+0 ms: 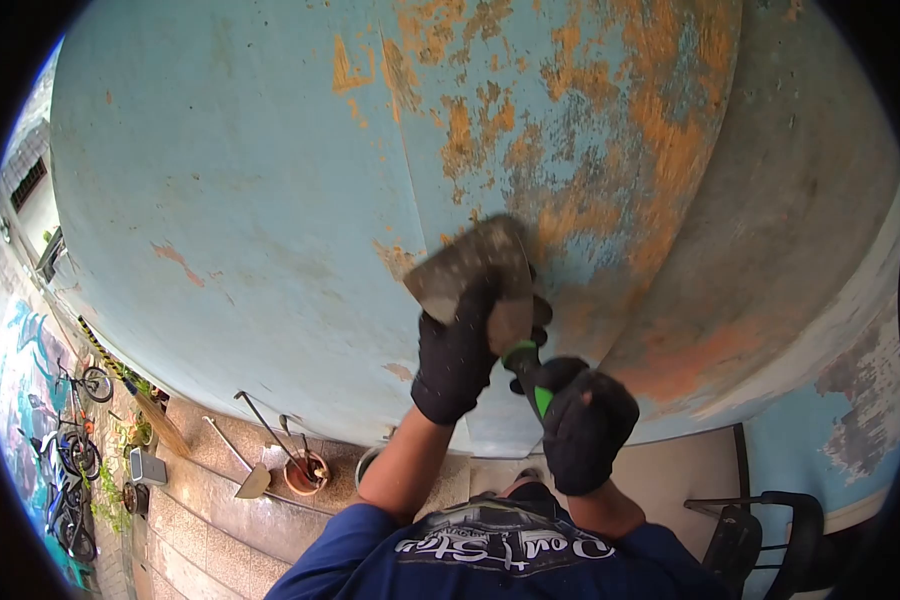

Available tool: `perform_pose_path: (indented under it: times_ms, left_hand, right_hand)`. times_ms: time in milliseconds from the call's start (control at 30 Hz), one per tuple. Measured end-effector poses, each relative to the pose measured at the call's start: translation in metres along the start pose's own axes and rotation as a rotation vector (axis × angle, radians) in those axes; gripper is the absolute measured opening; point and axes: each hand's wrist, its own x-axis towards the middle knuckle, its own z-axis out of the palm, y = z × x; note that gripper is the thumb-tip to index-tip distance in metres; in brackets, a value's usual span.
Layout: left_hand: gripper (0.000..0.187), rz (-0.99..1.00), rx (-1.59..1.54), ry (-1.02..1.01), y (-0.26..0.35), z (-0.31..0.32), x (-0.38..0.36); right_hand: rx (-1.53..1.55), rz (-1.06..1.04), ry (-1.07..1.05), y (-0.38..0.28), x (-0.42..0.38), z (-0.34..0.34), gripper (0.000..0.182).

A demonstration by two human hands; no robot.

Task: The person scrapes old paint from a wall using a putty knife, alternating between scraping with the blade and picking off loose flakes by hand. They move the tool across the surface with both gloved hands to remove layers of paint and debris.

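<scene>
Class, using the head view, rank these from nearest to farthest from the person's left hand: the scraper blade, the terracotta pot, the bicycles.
1. Scraper blade: under the left hand, pressed against the wall.
2. Terracotta pot: lower left, on the paving.
3. Bicycles: far left edge.

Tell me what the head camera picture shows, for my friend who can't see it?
Two black-gloved hands press a scraper against a peeling blue wall with rusty orange patches. The left hand pushes on the blade; the right hand grips the green handle. Bicycles stand far left.
</scene>
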Motion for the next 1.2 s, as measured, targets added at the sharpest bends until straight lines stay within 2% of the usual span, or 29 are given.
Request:
perform_pose_path:
  times_ms: [33,67,133,200,233,267,300,333,367,400,433,467,500,567,600,633,667,700,733,767,833,867,933,967,1033,1067,1100,1167,1200]
  left_hand:
    - [0.04,-0.004,-0.003,0.001,0.002,-0.003,0.001]
    - [0.033,-0.006,-0.075,-0.072,0.006,-0.008,0.003]
    - [0.027,0.0,-0.145,-0.151,0.008,-0.009,0.0]
    - [0.026,-0.181,-0.268,-0.059,-0.001,-0.005,-0.008]
    - [0.026,-0.167,-0.268,-0.065,-0.004,-0.005,-0.003]
    - [0.026,-0.105,-0.194,-0.033,-0.008,-0.005,0.0]
    - [0.027,-0.051,-0.12,0.002,-0.008,-0.004,0.0]
    - [0.03,0.257,0.261,-0.022,-0.005,-0.004,-0.002]
    - [0.03,0.249,0.259,-0.017,0.001,-0.003,0.0]
    - [0.031,0.068,0.001,-0.004,0.011,-0.001,0.003]
    - [0.032,-0.113,-0.254,0.009,0.017,0.0,0.002]
    - [0.034,-0.178,-0.288,0.024,0.018,0.001,-0.003]
    - [0.034,-0.173,-0.285,0.02,0.012,0.0,-0.004]
    - [0.027,0.101,0.135,0.024,-0.006,-0.006,0.001]
    - [0.027,0.407,0.336,-0.027,-0.009,-0.008,0.004]
    - [0.027,0.404,0.333,-0.024,0.006,-0.004,0.005]
    - [0.027,0.163,0.085,-0.072,0.029,-0.001,0.005]
    - [0.028,-0.077,-0.161,-0.12,0.048,0.002,0.005]
    - [0.028,-0.174,-0.199,-0.108,0.054,0.003,0.005]
    - [0.028,-0.178,-0.194,-0.109,0.043,0.0,0.003]
    - [0.029,0.213,0.211,-0.065,0.015,-0.006,0.001]
    - [0.029,0.216,0.211,-0.069,0.014,-0.006,0.002]
    - [0.028,-0.022,-0.071,-0.03,0.025,-0.001,0.0]
    - [0.028,-0.035,-0.08,-0.024,0.033,-0.001,0.0]
    - [0.031,-0.197,-0.27,-0.137,0.048,-0.002,0.005]
    - [0.036,0.157,-0.074,-0.207,0.027,-0.005,0.003]
    - [0.036,0.158,-0.075,-0.2,0.014,-0.007,0.0]
    - [0.04,0.231,0.188,-0.049,-0.004,-0.011,0.001]
    - [0.039,0.297,0.253,-0.016,0.0,-0.006,0.002]
  right_hand:
    - [0.211,0.142,-0.057,-0.002,0.008,-0.002,0.038]
    - [0.353,-0.102,-0.04,0.01,0.014,0.006,0.039]
    - [0.365,-0.131,-0.046,0.022,0.002,0.002,0.039]
    - [0.379,-0.181,-0.054,0.022,-0.001,0.003,0.039]
    - [0.198,-0.211,0.011,0.016,-0.001,0.007,0.039]
    - [0.015,-0.234,0.078,0.011,-0.001,0.009,0.038]
    - [0.014,-0.234,0.077,0.007,0.004,0.007,0.038]
    - [-0.068,-0.209,0.048,0.002,0.011,0.005,0.037]
    - [-0.149,-0.183,0.017,-0.001,0.014,0.002,0.035]
    - [-0.15,-0.18,0.013,0.002,0.01,0.001,0.035]
    - [0.128,-0.063,-0.006,0.008,0.004,0.002,0.035]
    - [0.408,0.053,-0.021,0.011,-0.002,0.003,0.035]
    - [0.412,0.047,-0.019,0.009,-0.005,0.004,0.035]
    - [0.135,-0.074,0.025,0.005,-0.002,0.008,0.041]
    - [0.134,-0.077,0.023,0.006,0.002,0.009,0.041]
    - [0.367,-0.054,0.023,0.009,0.007,0.011,0.044]
    - [0.601,-0.03,0.022,0.01,0.012,0.011,0.047]
    - [0.6,-0.027,0.021,0.008,0.014,0.012,0.047]
    - [0.531,-0.079,0.012,0.006,0.015,0.013,0.049]
    - [0.462,-0.13,0.006,0.004,0.014,0.015,0.051]
    - [0.358,-0.11,0.025,0.008,0.001,0.017,0.051]
    - [0.249,-0.093,0.037,0.01,-0.002,0.018,0.05]
    - [0.351,-0.088,0.04,0.009,0.004,0.019,0.049]
    - [0.453,-0.08,0.036,0.008,0.007,0.017,0.048]
    - [0.351,-0.153,-0.004,0.004,0.018,0.01,0.047]
    - [0.265,-0.232,-0.036,0.002,0.019,0.009,0.046]
    - [0.265,-0.231,-0.043,0.003,0.014,0.008,0.046]
    - [0.265,-0.111,0.044,0.006,0.004,0.011,0.046]
    - [0.274,-0.123,0.045,0.011,0.006,0.014,0.046]
